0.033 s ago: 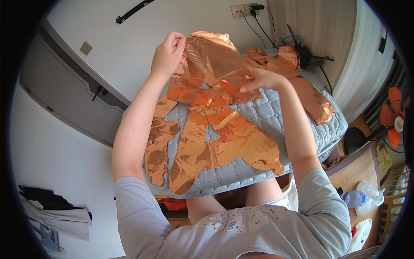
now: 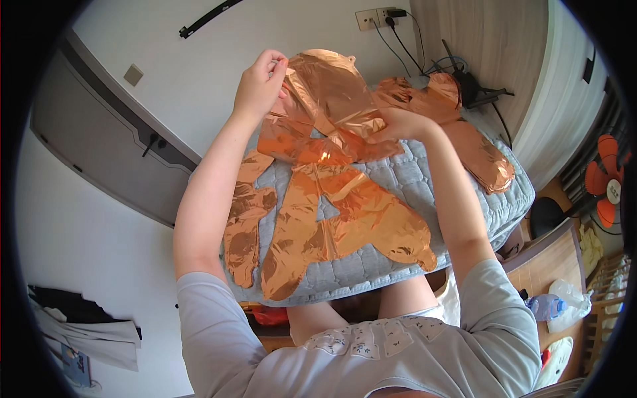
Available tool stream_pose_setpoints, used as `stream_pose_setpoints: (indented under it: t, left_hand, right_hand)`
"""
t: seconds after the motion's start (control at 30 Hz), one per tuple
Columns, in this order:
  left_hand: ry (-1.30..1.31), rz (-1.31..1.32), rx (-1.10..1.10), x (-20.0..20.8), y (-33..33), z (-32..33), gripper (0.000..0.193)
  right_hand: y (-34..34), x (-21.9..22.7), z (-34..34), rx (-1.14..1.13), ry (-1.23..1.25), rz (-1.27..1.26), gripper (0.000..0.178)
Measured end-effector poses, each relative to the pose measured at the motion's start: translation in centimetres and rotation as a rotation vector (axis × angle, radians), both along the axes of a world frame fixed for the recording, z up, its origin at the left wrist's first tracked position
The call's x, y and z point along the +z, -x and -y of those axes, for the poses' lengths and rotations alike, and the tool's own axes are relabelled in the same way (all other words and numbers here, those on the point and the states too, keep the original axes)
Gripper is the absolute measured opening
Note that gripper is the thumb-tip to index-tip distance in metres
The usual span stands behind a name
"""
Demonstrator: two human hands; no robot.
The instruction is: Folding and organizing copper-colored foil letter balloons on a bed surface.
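A shiny copper-coloured foil balloon [image 2: 328,79], flat and uninflated, is lifted over the far part of the bed. My left hand [image 2: 260,83] is closed in a pinch on its upper left edge. At its right edge, my right hand [image 2: 410,125] grips the foil, its fingertips partly hidden. Below it, a wide creased copper foil piece [image 2: 345,222] with a gap in the middle lies flat on the mattress. Beside that, to the left, rests a narrower foil piece [image 2: 242,229]. Another foil piece [image 2: 481,149] lies on the right side of the bed.
The grey quilted mattress [image 2: 478,215] ends close to my legs. Black cables and a dark device [image 2: 468,86] sit at its far right corner, below a wall socket [image 2: 371,18]. An orange-bladed fan [image 2: 605,179] and a plastic bottle [image 2: 545,306] are at the right.
My right hand's fingers have gone from spread beside the foil to closing on its right edge. The raised foil shifts slightly; my left hand stays nearly in place.
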State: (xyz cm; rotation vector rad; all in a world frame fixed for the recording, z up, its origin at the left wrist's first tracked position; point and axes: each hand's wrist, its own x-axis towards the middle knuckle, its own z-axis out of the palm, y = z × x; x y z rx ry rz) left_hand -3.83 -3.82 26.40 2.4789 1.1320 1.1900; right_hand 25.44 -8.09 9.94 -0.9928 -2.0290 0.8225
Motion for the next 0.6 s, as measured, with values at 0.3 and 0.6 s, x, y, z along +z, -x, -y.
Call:
stream_pose_setpoints:
  t: [0.3,0.6]
  left_hand:
    - [-0.295,0.288,-0.092,5.7,-1.5,-5.2,0.021]
    - [-0.657,0.061,-0.298,-6.7,-3.1,-1.3,0.014]
  right_hand:
    - [-1.5,9.5,-9.1,-0.619,-0.281,0.022,0.029]
    - [-6.2,5.6,-12.1,-0.866,-0.667,-0.047,0.021]
